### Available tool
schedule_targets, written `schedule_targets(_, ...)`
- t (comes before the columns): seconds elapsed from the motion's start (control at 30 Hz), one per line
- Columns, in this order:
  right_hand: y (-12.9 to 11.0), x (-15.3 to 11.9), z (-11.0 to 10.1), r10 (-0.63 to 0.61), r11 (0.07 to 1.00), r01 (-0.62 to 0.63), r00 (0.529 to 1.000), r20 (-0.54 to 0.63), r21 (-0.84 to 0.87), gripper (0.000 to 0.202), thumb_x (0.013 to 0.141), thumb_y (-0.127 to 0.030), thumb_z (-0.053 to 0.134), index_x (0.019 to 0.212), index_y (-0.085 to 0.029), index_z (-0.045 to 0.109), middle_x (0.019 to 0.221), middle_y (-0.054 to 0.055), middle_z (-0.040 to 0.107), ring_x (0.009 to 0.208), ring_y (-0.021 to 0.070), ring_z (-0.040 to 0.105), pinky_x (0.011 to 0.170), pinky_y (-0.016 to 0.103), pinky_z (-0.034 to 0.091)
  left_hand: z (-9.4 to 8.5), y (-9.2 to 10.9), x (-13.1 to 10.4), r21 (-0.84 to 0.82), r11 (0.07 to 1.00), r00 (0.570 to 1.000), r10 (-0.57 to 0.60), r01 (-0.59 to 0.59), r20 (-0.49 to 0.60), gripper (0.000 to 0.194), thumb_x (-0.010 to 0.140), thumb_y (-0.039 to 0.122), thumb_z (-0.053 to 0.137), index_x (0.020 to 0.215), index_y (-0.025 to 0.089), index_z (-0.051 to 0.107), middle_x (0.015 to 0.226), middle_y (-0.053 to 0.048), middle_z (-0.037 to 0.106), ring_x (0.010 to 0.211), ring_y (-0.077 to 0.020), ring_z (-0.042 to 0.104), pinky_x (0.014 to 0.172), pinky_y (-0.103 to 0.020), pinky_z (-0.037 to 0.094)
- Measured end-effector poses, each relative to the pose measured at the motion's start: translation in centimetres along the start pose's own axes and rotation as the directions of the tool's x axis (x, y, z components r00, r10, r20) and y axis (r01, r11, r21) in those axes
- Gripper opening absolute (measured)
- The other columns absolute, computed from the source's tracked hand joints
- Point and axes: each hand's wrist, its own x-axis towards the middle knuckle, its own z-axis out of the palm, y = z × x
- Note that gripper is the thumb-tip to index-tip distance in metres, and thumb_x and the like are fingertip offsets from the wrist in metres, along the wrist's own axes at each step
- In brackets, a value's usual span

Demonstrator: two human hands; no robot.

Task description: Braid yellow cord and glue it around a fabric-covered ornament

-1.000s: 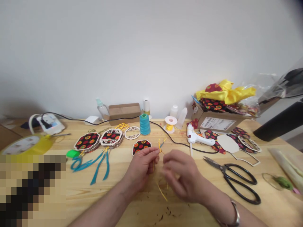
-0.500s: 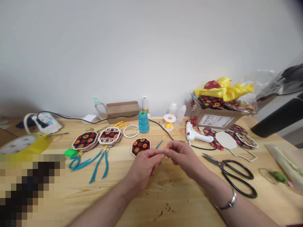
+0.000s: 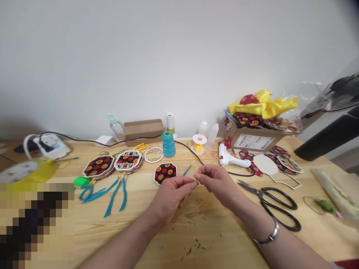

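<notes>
Yellow cord point(image 3: 197, 170) runs between my two hands, pinched near its middle. My left hand point(image 3: 175, 192) is closed on it with thumb and forefinger; one strand hangs below toward the table. My right hand point(image 3: 214, 181) pinches the same cord from the other side, and a short end sticks up above the fingertips. The fingers hide most of the cord. Just beyond my left hand lies a patterned fabric-covered panel point(image 3: 165, 173) with a pale edge. A small teal tassel point(image 3: 187, 170) with a yellow loop rests behind the hands.
Black-handled scissors point(image 3: 276, 200) lie to the right, below a white glue gun point(image 3: 231, 158). A teal thread cone point(image 3: 168, 144) and yellow cord spool point(image 3: 199, 143) stand behind. Stacked panels point(image 3: 129, 161) with teal tassels sit left. A cardboard box point(image 3: 255, 141) of fabric stands back right.
My fingertips have drawn slightly apart, with the cord showing between them. The whole view has shifted a little; the objects on the table stay in place.
</notes>
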Motion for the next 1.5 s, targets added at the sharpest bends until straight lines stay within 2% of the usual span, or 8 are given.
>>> schedule_targets(0.37, -0.4, -0.1, -0.4, 0.065, 0.997, -0.059, 0.988, 0.139, -0.046, 0.025, 0.072, -0.038, 0.058, 0.067, -0.014, 0.056, 0.057, -0.003, 0.047, 0.048, 0.0055, 0.035, 0.045, 0.020, 0.027, -0.3, 0.0, 0.0, 0.017, 0.999, 0.999, 0.034, -0.034, -0.004, 0.025, 0.074, 0.038, 0.060, 0.075, 0.014, 0.067, 0.048, 0.007, 0.034, 0.042, -0.0048, 0.024, 0.039, -0.019, 0.015)
schedule_targets(0.6, -0.2, 0.1, -0.5, 0.008, 0.994, 0.001, 0.996, 0.086, -0.108, 0.013, 0.068, -0.025, 0.059, 0.062, -0.015, 0.055, 0.054, -0.004, 0.047, 0.048, 0.0064, 0.037, 0.045, 0.020, 0.028, -0.1, -0.1, 0.0, 0.000, 1.000, 1.000, 0.023, -0.023, -0.014, 0.022, 0.071, 0.037, 0.061, 0.070, 0.015, 0.065, 0.045, 0.007, 0.035, 0.041, -0.0047, 0.024, 0.038, -0.019, 0.015)
schedule_targets(0.73, -0.4, 0.0, -0.5, -0.051, 0.974, 0.071, 0.994, 0.097, -0.213, 0.013, 0.072, -0.020, 0.053, 0.060, -0.015, 0.053, 0.053, -0.005, 0.045, 0.049, 0.0068, 0.036, 0.047, 0.020, 0.028, 0.0, 0.1, -0.2, 0.011, 1.000, 1.000, 0.020, -0.020, -0.017, 0.022, 0.071, 0.037, 0.061, 0.067, 0.016, 0.064, 0.050, 0.006, 0.045, 0.040, -0.0042, 0.026, 0.039, -0.019, 0.015)
schedule_targets(0.93, -0.3, 0.2, -1.0, -0.144, 0.935, 0.145, 0.989, 0.025, -0.323, 0.016, 0.075, -0.023, 0.052, 0.060, -0.017, 0.051, 0.053, -0.005, 0.044, 0.050, 0.0083, 0.037, 0.050, 0.022, 0.031, -0.2, 0.8, -0.1, 0.111, 0.993, 0.989, 0.052, -0.037, -0.135, 0.022, 0.070, 0.038, 0.062, 0.072, 0.017, 0.067, 0.056, 0.003, 0.054, 0.040, -0.0046, 0.032, 0.040, -0.019, 0.022)
schedule_targets(1.03, -0.1, 0.4, -1.2, -0.185, 0.905, 0.160, 0.982, -0.026, -0.394, 0.016, 0.076, -0.022, 0.052, 0.061, -0.017, 0.052, 0.056, -0.004, 0.050, 0.054, 0.0098, 0.042, 0.053, 0.022, 0.032, -0.3, 1.0, -0.1, 0.205, 0.965, 0.965, 0.198, -0.162, -0.171, 0.015, 0.069, 0.030, 0.064, 0.062, 0.017, 0.066, 0.099, -0.005, 0.062, 0.073, -0.0123, 0.056, 0.061, -0.022, 0.041)
schedule_targets(1.17, 0.2, 0.4, -1.2, -0.237, 0.879, 0.183, 0.969, -0.071, -0.440, 0.016, 0.077, -0.020, 0.050, 0.062, -0.017, 0.054, 0.058, -0.002, 0.054, 0.057, 0.0109, 0.046, 0.056, 0.023, 0.034, -0.2, 0.7, -0.2, 0.272, 0.914, 0.934, 0.341, -0.301, -0.110, 0.008, 0.068, 0.024, 0.064, 0.062, 0.018, 0.066, 0.131, -0.006, 0.043, 0.117, -0.0229, 0.042, 0.098, -0.035, 0.030)
schedule_targets(1.33, 0.2, 0.4, -0.9, -0.142, 0.955, 0.118, 0.987, -0.069, -0.273, 0.018, 0.076, -0.026, 0.052, 0.061, -0.017, 0.054, 0.052, -0.004, 0.049, 0.048, 0.0087, 0.039, 0.048, 0.022, 0.031, 0.1, -0.2, -0.4, 0.311, 0.906, 0.950, 0.311, -0.287, -0.030, 0.005, 0.065, 0.022, 0.066, 0.061, 0.019, 0.066, 0.141, -0.004, 0.031, 0.127, -0.0264, 0.031, 0.105, -0.041, 0.020)
schedule_targets(1.5, -0.1, 0.0, -0.3, 0.012, 0.998, -0.015, 0.998, 0.054, 0.057, 0.020, 0.074, -0.033, 0.054, 0.064, -0.016, 0.051, 0.051, -0.005, 0.047, 0.041, 0.0053, 0.031, 0.040, 0.019, 0.023, 0.5, -0.4, -0.4, 0.323, 0.911, 0.963, 0.270, -0.256, 0.002, 0.008, 0.065, 0.022, 0.067, 0.057, 0.019, 0.066, 0.141, -0.003, 0.030, 0.127, -0.0259, 0.031, 0.106, -0.039, 0.020)
